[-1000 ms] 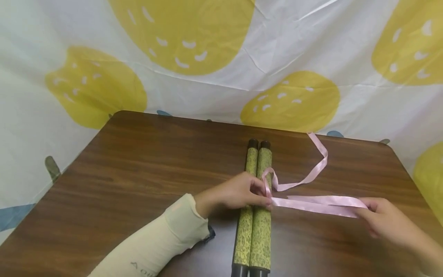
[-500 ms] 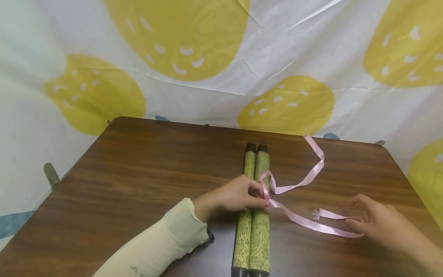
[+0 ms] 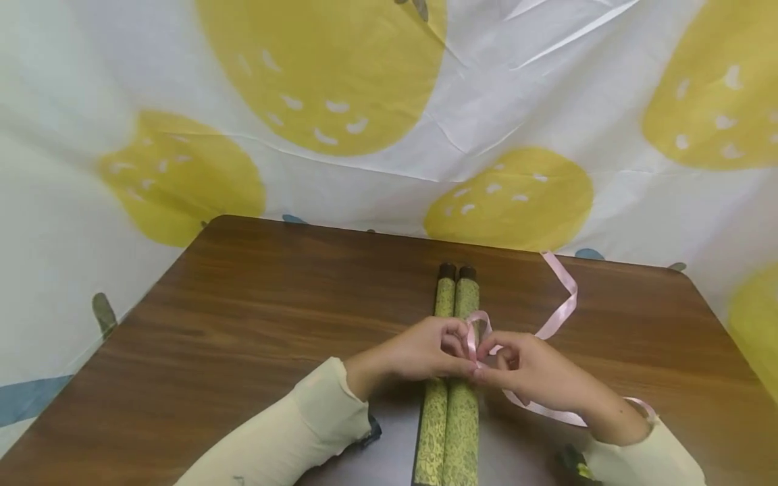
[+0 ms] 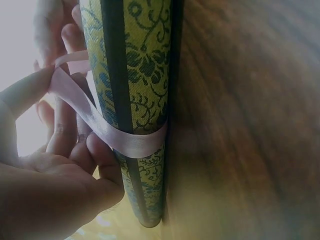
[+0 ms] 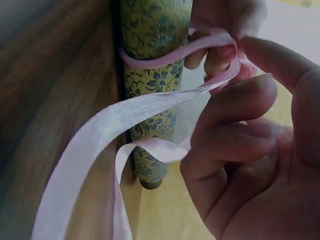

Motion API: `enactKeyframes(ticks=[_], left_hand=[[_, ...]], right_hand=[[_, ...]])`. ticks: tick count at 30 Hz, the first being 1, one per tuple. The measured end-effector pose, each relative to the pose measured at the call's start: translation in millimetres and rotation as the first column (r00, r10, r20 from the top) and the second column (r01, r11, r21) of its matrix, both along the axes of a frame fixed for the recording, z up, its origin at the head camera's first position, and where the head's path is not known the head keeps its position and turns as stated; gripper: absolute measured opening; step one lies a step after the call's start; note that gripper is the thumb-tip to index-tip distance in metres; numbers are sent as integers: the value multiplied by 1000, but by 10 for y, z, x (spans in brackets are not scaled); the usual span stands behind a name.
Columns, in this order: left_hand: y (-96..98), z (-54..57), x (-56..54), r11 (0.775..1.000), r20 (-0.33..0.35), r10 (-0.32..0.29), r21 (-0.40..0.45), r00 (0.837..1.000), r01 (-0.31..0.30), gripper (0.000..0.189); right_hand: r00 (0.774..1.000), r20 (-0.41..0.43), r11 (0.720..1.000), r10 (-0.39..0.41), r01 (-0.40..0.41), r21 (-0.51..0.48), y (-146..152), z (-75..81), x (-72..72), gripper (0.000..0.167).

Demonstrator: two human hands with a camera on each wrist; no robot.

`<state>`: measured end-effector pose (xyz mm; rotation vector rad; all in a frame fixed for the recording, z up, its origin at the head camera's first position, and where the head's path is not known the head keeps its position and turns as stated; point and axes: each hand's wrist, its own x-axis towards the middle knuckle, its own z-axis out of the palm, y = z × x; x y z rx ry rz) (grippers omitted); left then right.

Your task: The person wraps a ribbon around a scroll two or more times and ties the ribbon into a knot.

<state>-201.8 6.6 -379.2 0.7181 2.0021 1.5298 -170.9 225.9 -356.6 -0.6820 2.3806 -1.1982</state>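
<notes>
Two rolled scrolls (image 3: 433, 432) in yellow-green floral brocade with dark end caps lie side by side on the table. A pink satin ribbon (image 4: 135, 144) wraps round them and rises to my fingers. My left hand (image 3: 419, 351), reaching over the scrolls, pinches the ribbon between thumb and fingers at their right side. Close against its fingertips, my right hand (image 3: 535, 368) pinches the ribbon too, with its other fingers curled. In the right wrist view, a length of ribbon (image 5: 100, 125) trails from the fingers across the scroll and down to the table.
One ribbon tail (image 3: 562, 307) zigzags to the far edge of the brown wooden table (image 3: 292, 290). Another length (image 3: 556, 413) passes under the right wrist. Behind the table hangs a white cloth (image 3: 377, 185) with big yellow fruit prints.
My right hand let go of the ribbon ends it held out to the right, then moved left to the ribbon beside my left hand. The left hand kept its pinch over the scrolls.
</notes>
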Motion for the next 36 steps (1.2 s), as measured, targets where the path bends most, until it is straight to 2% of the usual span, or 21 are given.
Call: enactKeyframes(ticks=[3, 6, 10, 13, 16, 19, 21, 25, 28, 32, 36], left_hand=[[15, -16, 11, 1000, 37, 4, 14, 999, -5, 19], [-3, 6, 5, 999, 50, 26, 27, 998, -28, 19], [6, 30, -3, 999, 34, 31, 39, 999, -33, 18], [17, 12, -1, 998, 36, 39, 42, 999, -41, 15], [33, -6, 9, 994, 111, 73, 73, 991, -81, 11], [53, -21, 17, 983, 205, 111, 120, 972, -138, 10], [60, -30, 24, 979, 239, 128, 126, 963, -161, 14], [44, -32, 25, 980, 206, 152, 96, 967, -175, 26], [40, -24, 21, 981, 159, 154, 90, 975, -169, 24], [42, -9, 17, 988, 72, 134, 68, 988, -139, 14], [37, 16, 13, 992, -57, 122, -18, 991, -123, 14]], right_hand=[[999, 8, 999, 32, -32, -24, 8, -57, -23, 15], [998, -47, 999, 34, -35, -29, -21, -78, -45, 12], [991, -128, 999, -38, 35, -20, -47, -78, -23, 14], [986, -148, 997, -75, 74, -16, -67, -64, 5, 15], [984, -148, 995, -98, 95, -28, -94, -59, 27, 13], [979, -161, 992, -126, 121, -39, -115, -61, 43, 10], [973, -183, 989, -144, 139, -41, -122, -71, 58, 9], [962, -241, 991, -130, 123, -43, -143, -75, 63, 5], [951, -284, 993, -120, 112, -43, -144, -75, 57, 5], [945, -304, 993, -117, 112, -32, -124, -56, 46, 4], [938, -329, 994, -108, 108, -17, -108, -34, 31, 5]])
